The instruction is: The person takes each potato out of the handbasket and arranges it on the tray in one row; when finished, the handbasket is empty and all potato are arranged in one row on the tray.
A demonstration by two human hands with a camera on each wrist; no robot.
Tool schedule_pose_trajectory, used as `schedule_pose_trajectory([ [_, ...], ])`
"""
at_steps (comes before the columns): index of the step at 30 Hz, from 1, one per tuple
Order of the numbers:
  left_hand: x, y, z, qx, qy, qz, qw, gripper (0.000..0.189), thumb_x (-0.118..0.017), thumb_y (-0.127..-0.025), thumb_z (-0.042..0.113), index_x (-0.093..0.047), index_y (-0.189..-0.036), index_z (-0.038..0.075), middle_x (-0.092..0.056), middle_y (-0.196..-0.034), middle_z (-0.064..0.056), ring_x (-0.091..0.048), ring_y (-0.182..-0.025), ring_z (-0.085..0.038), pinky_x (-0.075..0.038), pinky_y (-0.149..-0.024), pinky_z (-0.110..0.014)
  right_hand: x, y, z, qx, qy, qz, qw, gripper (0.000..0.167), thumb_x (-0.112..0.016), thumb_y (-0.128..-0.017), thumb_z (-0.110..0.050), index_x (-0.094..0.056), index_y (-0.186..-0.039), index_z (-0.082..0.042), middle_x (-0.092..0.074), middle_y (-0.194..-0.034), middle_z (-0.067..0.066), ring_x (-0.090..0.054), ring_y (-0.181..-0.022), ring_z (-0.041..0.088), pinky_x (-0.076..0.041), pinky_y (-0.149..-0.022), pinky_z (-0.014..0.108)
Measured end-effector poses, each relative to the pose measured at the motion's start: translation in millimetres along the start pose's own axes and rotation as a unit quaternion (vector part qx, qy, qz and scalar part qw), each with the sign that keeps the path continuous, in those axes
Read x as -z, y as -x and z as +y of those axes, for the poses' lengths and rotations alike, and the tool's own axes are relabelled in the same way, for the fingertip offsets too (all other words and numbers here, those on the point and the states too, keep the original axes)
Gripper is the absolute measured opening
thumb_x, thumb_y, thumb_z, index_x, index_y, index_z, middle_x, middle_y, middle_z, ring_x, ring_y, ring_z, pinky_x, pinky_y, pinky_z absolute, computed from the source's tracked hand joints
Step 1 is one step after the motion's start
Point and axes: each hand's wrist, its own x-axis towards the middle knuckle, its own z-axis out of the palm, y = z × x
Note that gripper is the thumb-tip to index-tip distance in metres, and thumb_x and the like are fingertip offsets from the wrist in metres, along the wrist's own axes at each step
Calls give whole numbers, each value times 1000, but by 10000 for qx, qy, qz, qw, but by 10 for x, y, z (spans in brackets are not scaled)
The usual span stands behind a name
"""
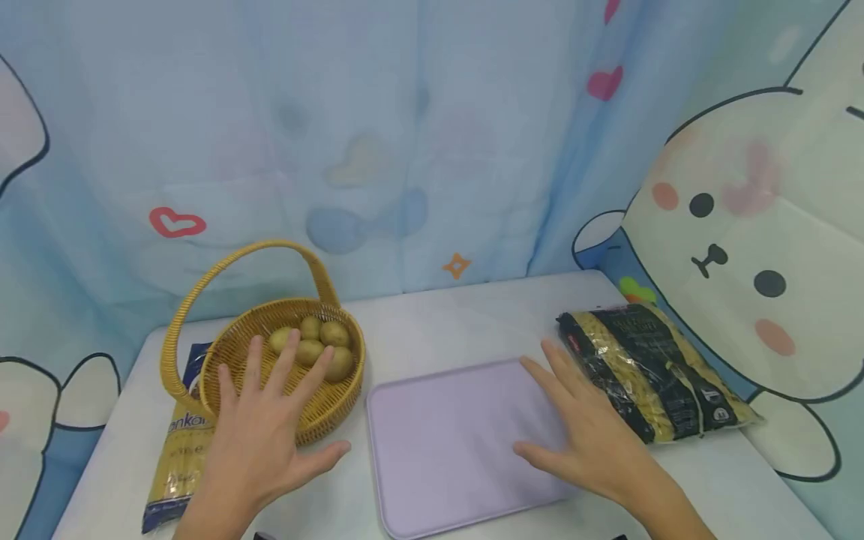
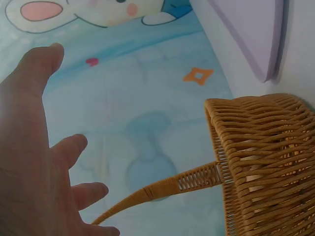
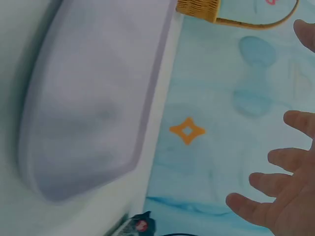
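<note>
In the head view my left hand (image 1: 259, 435) is spread in front of a wicker basket (image 1: 351, 409), covering part of it. Several small potatoes or similar round yellow-brown items (image 1: 335, 334) lie inside the basket. My right hand (image 1: 587, 427) has its fingers extended over the right side of a pale purple tray (image 1: 459, 442). Neither hand holds anything. The left wrist view shows the basket (image 2: 270, 152) beside and apart from the left hand (image 2: 34, 162). In the right wrist view the right hand (image 3: 290, 182) stands apart from the tray (image 3: 98, 88).
At the right of the white table (image 1: 466, 311) lies a black and gold pasta bag (image 1: 648, 375). Another pasta packet (image 1: 177, 457), yellow and blue, lies at the left, partly under the basket. A blue cartoon-printed curtain (image 1: 432, 150) hangs behind the table.
</note>
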Motion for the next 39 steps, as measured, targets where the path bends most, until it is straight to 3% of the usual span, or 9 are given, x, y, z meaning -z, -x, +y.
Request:
schedule_pose_trajectory([
  [7, -99, -16, -53, 219, 79, -237, 9994, 99, -48, -73, 86, -22, -155, 38, -13, -162, -9, -4, -143, -47, -15, -96, -80, -219, 15, 262, -340, -404, -193, 9984, 97, -72, -77, -62, -21, -155, -36, -7, -162, 4, -24, -141, 42, -38, -92, 68],
  [11, -141, -51, -92, 327, 232, -325, 9987, 97, -51, -76, 82, -22, -155, 35, -14, -161, -10, -10, -142, -49, -19, -96, -79, -336, -8, 383, -407, -426, -179, 9981, 97, -77, -77, -53, -24, -155, -32, -14, -161, 9, -32, -136, 45, -39, -92, 67],
  [16, -205, -126, -182, 471, 833, -398, 9946, 96, -59, -79, 72, -17, -157, 32, -14, -161, -14, -16, -140, -52, -25, -97, -75, -470, -31, 510, -429, -454, -223, 9978, 96, -83, -76, -28, -28, -154, -22, -26, -156, 21, -37, -132, 47, -36, -98, 63],
  [23, -295, -250, -355, 593, 1592, -370, 9848, 97, -64, -83, 62, -10, -157, 32, -15, -159, -18, -25, -138, -49, -29, -102, -67, -580, -27, 663, -657, -613, -371, 9953, 87, -80, -77, -13, -35, -151, -15, -29, -152, 26, -36, -130, 50, -31, -100, 66],
  [27, -357, -336, -442, 661, 2136, -373, 9740, 93, -63, -86, 58, -10, -157, 32, -20, -158, -15, -29, -138, -43, -31, -102, -65, -603, -9, 735, -944, -765, -524, 9912, 76, -76, -78, -4, -41, -146, -5, -35, -148, 28, -45, -124, 48, -41, -96, 59],
  [31, -392, -442, -517, 667, 2629, -419, 9616, 89, -64, -89, 52, -10, -157, 31, -23, -158, -4, -31, -140, -32, -31, -107, -56, -637, 11, 791, -1224, -847, -751, 9860, 66, -72, -78, 3, -47, -139, 3, -54, -130, 24, -62, -101, 33, -53, -81, 46],
  [35, -397, -554, -581, 765, 3156, -632, 9437, 86, -65, -89, 50, -12, -156, 34, -31, -155, -7, -47, -129, -33, -40, -101, -52, -665, 19, 828, -1377, -788, -1003, 9822, 58, -71, -78, 4, -53, -133, 5, -60, -114, 12, -55, -83, 15, -50, -69, 32],
  [39, -420, -655, -667, 807, 3720, -864, 9207, 91, -72, -87, 41, -16, -157, 27, -39, -149, -17, -52, -122, -39, -46, -95, -52, -681, 22, 848, -1439, -835, -1159, 9792, 57, -70, -79, 3, -54, -133, 4, -58, -112, 7, -49, -78, 11, -46, -63, 26],
])
